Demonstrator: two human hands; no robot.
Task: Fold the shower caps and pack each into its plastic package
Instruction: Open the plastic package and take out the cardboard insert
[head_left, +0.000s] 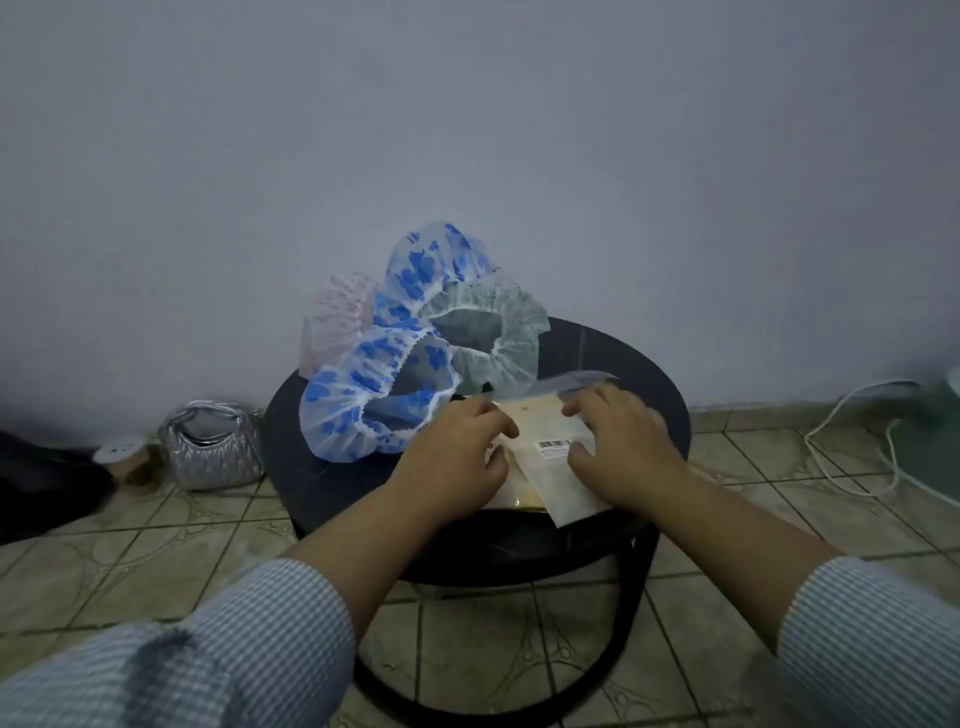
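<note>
Your left hand (457, 452) and right hand (618, 441) both grip the plastic package (550, 467) between them, mid-frame on the table (649, 374).

The person wore a top with fine light-blue and white stripes. The left sleeve (171, 654) filled the view at 7 o'clock, its ribbed weave plain to see, with a darker shadowed fold across it. The right sleeve (878, 639) sat at 5 o'clock. Both cuffs ended well short of the wrists, leaving the forearms bare up to the left hand (457, 457) and right hand (623, 441).
</note>
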